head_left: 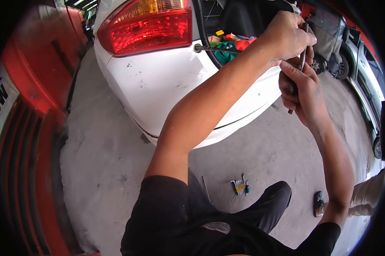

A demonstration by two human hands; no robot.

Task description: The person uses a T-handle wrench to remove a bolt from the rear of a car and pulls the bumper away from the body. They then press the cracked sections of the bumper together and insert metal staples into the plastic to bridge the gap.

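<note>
My left hand (pixel 290 36) is closed at the upper end of a thin dark metal rod (pixel 303 62), in front of the open rear of a white car (pixel 167 85). Just below, my right hand (pixel 302 87) wraps around the same rod, fingers curled and thumb pressed along it. The rod's lower tip pokes out under my right fingers. What lies inside either palm is hidden. Behind my left forearm, a slim bar (pixel 209 48) runs from beside the red tail light (pixel 152 27) across the opening.
Colourful items (pixel 231 42) lie inside the car. On the concrete floor are a hex key set (pixel 239 187), a blue-handled tool (pixel 247 189) and a thin rod (pixel 206 188). At right stands another person's leg (pixel 365 194), near parked vehicles (pixel 363 81). A red structure (pixel 34 72) borders the left.
</note>
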